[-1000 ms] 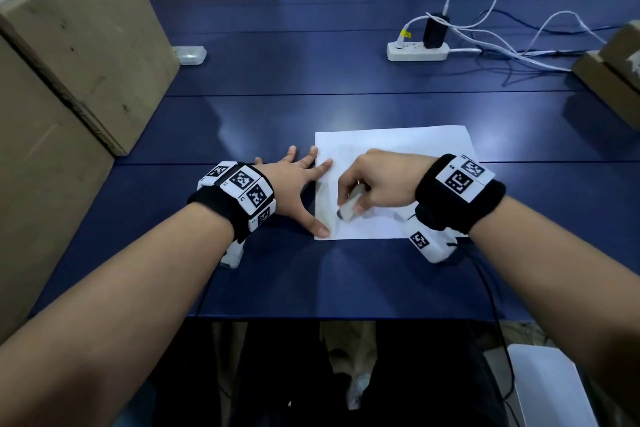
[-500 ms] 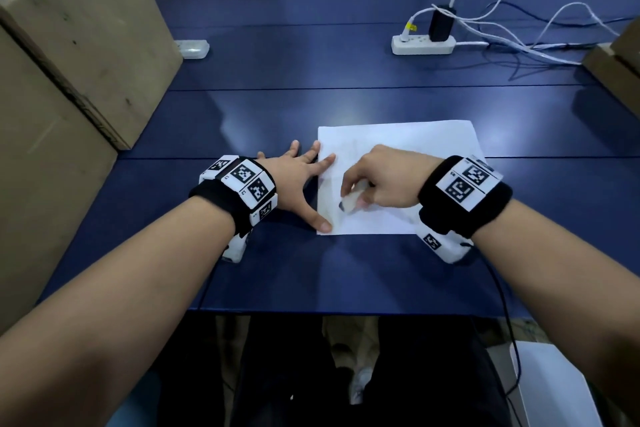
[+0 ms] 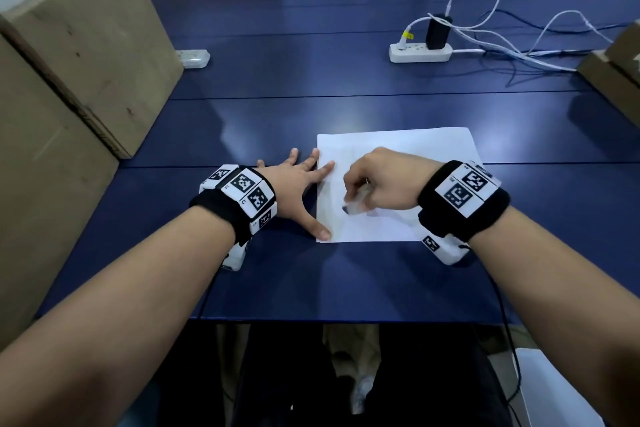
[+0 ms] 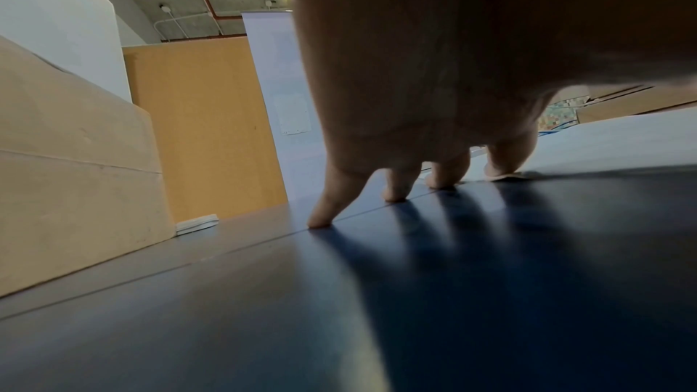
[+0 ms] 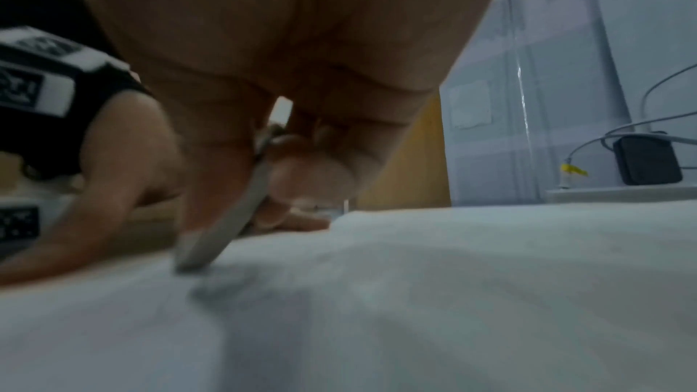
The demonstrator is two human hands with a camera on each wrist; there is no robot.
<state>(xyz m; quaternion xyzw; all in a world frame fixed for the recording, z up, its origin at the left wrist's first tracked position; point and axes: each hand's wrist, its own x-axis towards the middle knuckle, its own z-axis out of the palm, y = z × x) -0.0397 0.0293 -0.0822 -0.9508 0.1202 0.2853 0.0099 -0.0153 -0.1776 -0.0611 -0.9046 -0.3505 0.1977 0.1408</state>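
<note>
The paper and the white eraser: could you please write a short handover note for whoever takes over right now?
Left hand: flat and spread, thumb and forefinger pressing the paper at its left edge, other fingers on the blue table.
Right hand: pinches the white eraser, tip down on the paper near that edge.
Done: hard to tell; the paper looks almost blank.
Left: probably rub at the tip with the paper pinned.

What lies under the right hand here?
The right hand pinches a small white eraser, its end pressed on the paper, which lies on the blue table. Whatever marks the hand covers cannot be seen.
</note>
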